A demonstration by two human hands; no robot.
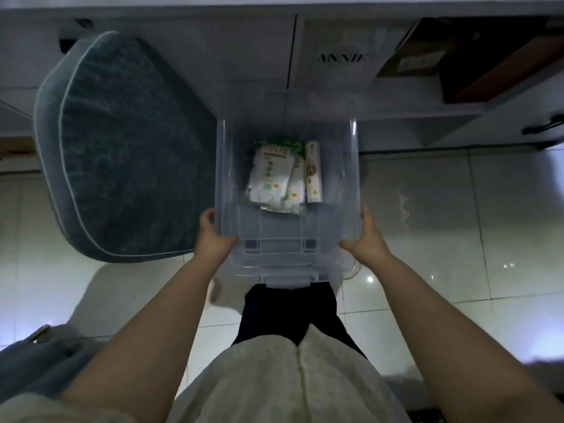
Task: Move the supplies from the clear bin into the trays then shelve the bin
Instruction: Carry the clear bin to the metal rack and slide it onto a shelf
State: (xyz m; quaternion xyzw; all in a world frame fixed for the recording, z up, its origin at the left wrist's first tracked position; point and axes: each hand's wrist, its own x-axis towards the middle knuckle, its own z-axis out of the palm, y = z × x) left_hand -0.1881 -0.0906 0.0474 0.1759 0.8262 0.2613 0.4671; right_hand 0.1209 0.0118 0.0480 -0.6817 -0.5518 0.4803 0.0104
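Left hand (213, 236) and right hand (367, 239) are each clasping a near corner of the clear bin (287, 184), carrying it above the tiled floor (457, 209); the grip looks sound, the bin stiff, slick-walled and light, packets (274, 175) lying loose just beyond the fingers.

"ANNIE" stands in dark capitals on a white box (341, 56) on the shelf. Print on the packets (271, 175) in the clear bin (348, 166) is too blurred to read.
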